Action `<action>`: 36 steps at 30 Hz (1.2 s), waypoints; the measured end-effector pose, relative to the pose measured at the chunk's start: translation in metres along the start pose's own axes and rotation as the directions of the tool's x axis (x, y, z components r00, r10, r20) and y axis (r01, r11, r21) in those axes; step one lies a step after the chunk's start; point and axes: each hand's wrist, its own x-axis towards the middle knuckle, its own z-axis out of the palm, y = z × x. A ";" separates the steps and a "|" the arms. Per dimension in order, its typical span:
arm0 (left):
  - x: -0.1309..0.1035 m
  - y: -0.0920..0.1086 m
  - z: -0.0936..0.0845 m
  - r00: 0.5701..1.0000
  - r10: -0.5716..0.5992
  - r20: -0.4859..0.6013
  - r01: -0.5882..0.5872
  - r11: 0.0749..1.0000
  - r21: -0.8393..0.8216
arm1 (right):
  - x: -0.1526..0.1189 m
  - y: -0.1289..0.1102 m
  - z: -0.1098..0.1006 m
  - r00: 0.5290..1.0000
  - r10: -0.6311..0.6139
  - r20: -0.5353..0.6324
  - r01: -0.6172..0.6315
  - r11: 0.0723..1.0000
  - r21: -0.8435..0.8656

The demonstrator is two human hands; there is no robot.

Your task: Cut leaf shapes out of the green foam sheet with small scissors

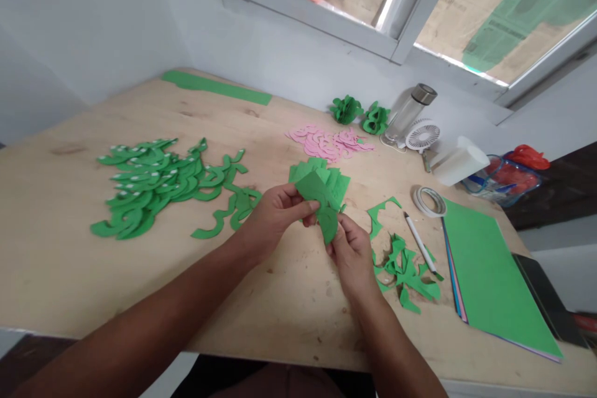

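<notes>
1. Desk (275, 305): loose paper lies over much of it, so a sweep of either forearm could shift pieces or mix the groups.
2. Pile of green cut-outs (149, 189): the curved pieces overlap, many with small white patches. If those patches are sticky, which I cannot confirm, pieces could cling together; a careless pull could tear one.
3. Green offcuts (408, 273): these scraps lie just beside the right forearm and match the good pieces in colour, so a usable shape could be mistaken for waste.
4. Left hand (284, 211): thumb and fingers are pinched on the held green paper, the thumb pressing its face. Too hard a press might crease it.
5. Right hand (349, 245): its fingertips appear closed on the lower right edge of the same paper. Opposing pulls could rip it; whether a tool is hidden there I cannot tell.
6. Held green paper (312, 189): it is raised between the two hands, in front of the stack of green squares (340, 186). Its narrow, curved lower part looks the likeliest place to bend or tear.
7. Writing, larger things first: I can read no brand or label on the flask (410, 112), white fan (422, 135), tape rolls (418, 202) or white pen (420, 242).
</notes>
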 end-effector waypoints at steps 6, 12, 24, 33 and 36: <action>-0.001 0.002 0.001 1.000 -0.006 0.000 0.006 1.000 0.010 | 0.000 -0.004 0.001 1.000 -0.030 0.004 0.030 0.999 -0.038; -0.001 0.000 0.001 1.000 0.008 0.014 -0.008 1.000 0.008 | 0.000 -0.004 0.002 1.000 -0.026 0.016 0.027 0.997 -0.072; -0.002 -0.002 0.003 1.000 0.007 0.018 -0.008 1.000 0.016 | -0.002 -0.002 0.001 0.994 -0.094 0.048 0.098 0.991 -0.088; -0.002 -0.004 0.002 1.000 0.006 0.023 -0.005 1.000 -0.019 | -0.002 -0.006 0.003 0.997 -0.075 0.032 0.077 0.992 -0.098; -0.002 -0.005 0.002 1.000 0.001 0.024 -0.001 1.000 -0.022 | -0.002 -0.005 0.002 0.996 -0.078 0.030 0.081 0.991 -0.102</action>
